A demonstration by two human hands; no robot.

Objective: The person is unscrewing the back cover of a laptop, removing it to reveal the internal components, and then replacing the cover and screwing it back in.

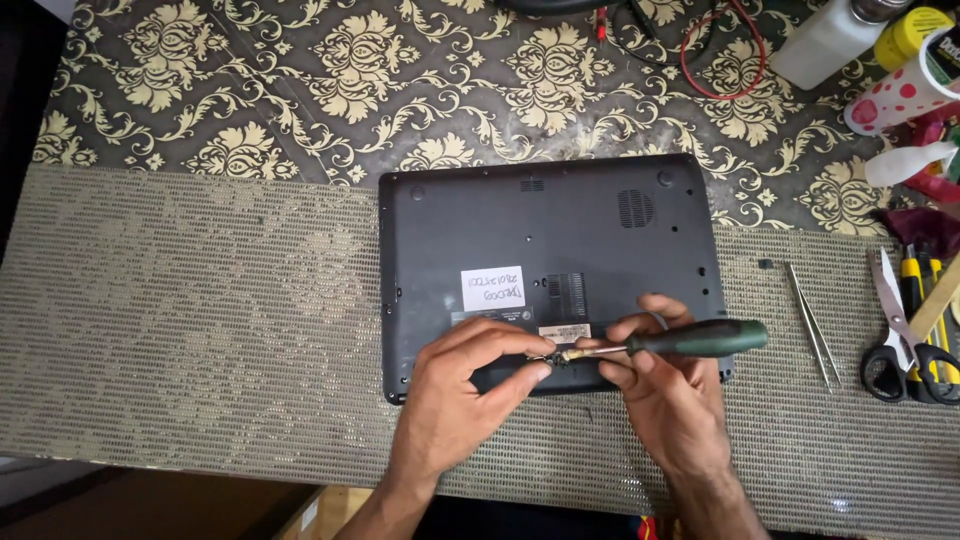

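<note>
One laptop (545, 235), one screwdriver (690, 340), one tweezers (812, 322) (scissors (893, 330) too).

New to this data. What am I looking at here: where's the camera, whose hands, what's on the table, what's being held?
There is one picture, from a camera worn on a person's head, looking down at their own two bare hands. No machine is involved.

On a table with a patterned cloth and a mesh mat lies a dark laptop, closed and turned bottom side up, with a white sticker on it.

The right hand holds a screwdriver with a dark green handle, lying nearly flat, tip pointing left. The left hand meets that tip with its fingers, pinching something too small to tell, just above the laptop's near edge.

To the right lie tweezers, scissors and other tools. At the top right stand bottles and a red wire.
</note>
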